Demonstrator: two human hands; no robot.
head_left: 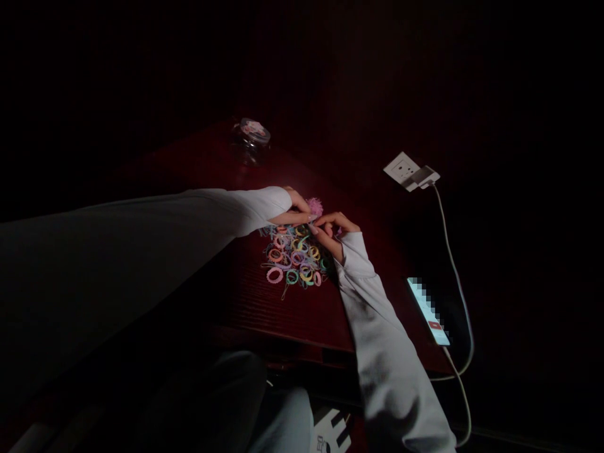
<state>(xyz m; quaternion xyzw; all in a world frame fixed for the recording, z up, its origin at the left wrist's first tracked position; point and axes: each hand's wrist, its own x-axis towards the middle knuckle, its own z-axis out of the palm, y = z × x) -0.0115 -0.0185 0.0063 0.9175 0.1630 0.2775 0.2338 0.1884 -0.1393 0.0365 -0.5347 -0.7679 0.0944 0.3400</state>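
A heap of small hair ties [295, 258] in several pastel colours lies on a dark red wooden table [283, 314]. My left hand [295, 207] reaches in from the left, its fingers closed on a bunch of pink-purple hair ties [314, 206] held just above the heap. My right hand [333, 229] comes up from below, fingers curled and pinching at the same bunch from the right. Both arms wear pale long sleeves. The room is very dark.
A clear glass jar [252, 141] with a patterned lid stands at the table's far side. A lit phone [428, 311] lies at the right edge, its white cable [455, 264] running to a wall socket with a charger [413, 171]. My knees show below the table's front edge.
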